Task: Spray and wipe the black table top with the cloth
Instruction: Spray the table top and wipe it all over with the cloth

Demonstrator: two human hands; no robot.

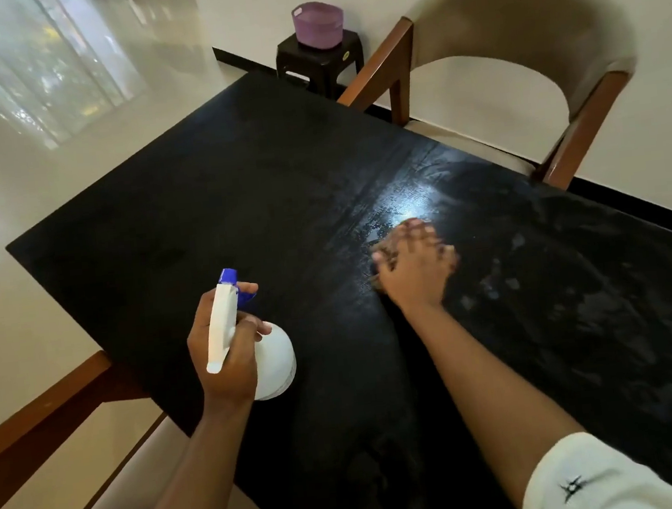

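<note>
Meanwhile left hand (224,351) grips spray bottle (278,362), print unreadable; right hand (415,267) presses flat on cloth (377,282).

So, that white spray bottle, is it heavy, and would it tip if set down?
Probably light: the left hand holds the spray bottle by its neck alone. Its body looks wide and rounded, so it would likely stand steady. The smooth plastic may get slippery if wet.
</note>
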